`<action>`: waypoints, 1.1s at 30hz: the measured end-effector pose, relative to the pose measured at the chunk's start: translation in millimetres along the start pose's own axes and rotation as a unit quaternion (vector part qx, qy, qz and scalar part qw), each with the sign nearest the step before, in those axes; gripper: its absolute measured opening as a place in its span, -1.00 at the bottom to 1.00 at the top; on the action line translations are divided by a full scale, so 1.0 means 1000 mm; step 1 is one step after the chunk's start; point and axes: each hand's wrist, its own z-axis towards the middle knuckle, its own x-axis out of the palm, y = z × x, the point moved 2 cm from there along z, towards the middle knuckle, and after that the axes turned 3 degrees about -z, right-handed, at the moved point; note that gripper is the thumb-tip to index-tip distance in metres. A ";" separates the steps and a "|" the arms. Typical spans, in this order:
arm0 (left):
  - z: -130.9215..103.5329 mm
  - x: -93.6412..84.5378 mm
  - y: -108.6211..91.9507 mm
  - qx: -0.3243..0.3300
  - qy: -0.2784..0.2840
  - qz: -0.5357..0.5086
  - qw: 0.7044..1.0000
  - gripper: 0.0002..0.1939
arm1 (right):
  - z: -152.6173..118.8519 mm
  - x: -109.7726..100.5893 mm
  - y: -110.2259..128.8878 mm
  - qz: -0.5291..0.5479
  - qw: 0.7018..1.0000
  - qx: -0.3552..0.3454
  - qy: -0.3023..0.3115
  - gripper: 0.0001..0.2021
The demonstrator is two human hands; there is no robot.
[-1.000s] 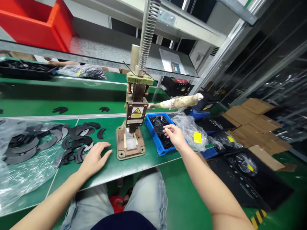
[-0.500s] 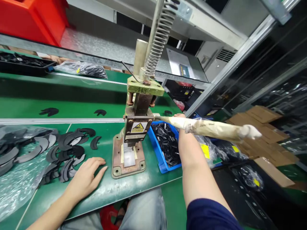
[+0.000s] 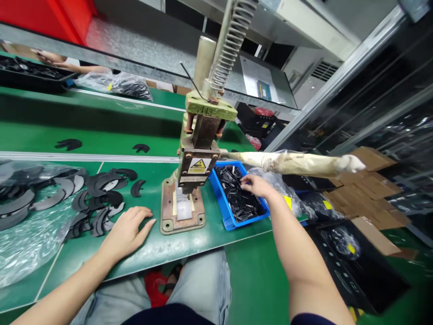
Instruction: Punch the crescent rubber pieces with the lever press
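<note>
My left hand (image 3: 131,231) lies flat on the green table, fingers stretched out and nothing in them. Beside it is a pile of dark curved plastic pieces (image 3: 101,187). My right hand (image 3: 256,185) is over a blue bin (image 3: 221,203) holding many small black plastic parts (image 3: 237,198). Its fingers are bent together at the parts; what they pinch, if anything, is too small to make out. Between my hands stands a hand press (image 3: 199,164) with a warning label, its ram down close above a pale block (image 3: 184,208) on the base.
The press's wrapped lever (image 3: 297,163) sticks out to the right above my forearm. A clear plastic bag (image 3: 30,243) lies at left. Two black pieces (image 3: 69,144) rest on the strip behind. Another person's hand (image 3: 50,58) shows under the shelf. Cardboard boxes (image 3: 375,180) stand at right.
My right hand has come away from behind the press lever, down and towards me, into the blue bin. The bin sits slightly turned. My left hand stays in place; the view has shifted a little.
</note>
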 end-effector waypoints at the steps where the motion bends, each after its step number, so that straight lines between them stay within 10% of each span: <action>1: 0.000 0.000 0.000 -0.002 0.004 0.000 1.000 -0.79 | -0.009 0.007 0.002 -0.029 0.999 0.004 0.025 -0.56; 21: 0.002 -0.010 -0.013 -0.013 0.009 0.006 1.000 -0.84 | -0.053 0.043 0.027 -0.225 0.973 0.007 0.055 -0.76; 33: 0.002 -0.019 -0.018 -0.028 -0.004 -0.009 1.000 -0.83 | -0.071 0.012 0.038 0.019 0.982 -0.015 -0.186 -0.62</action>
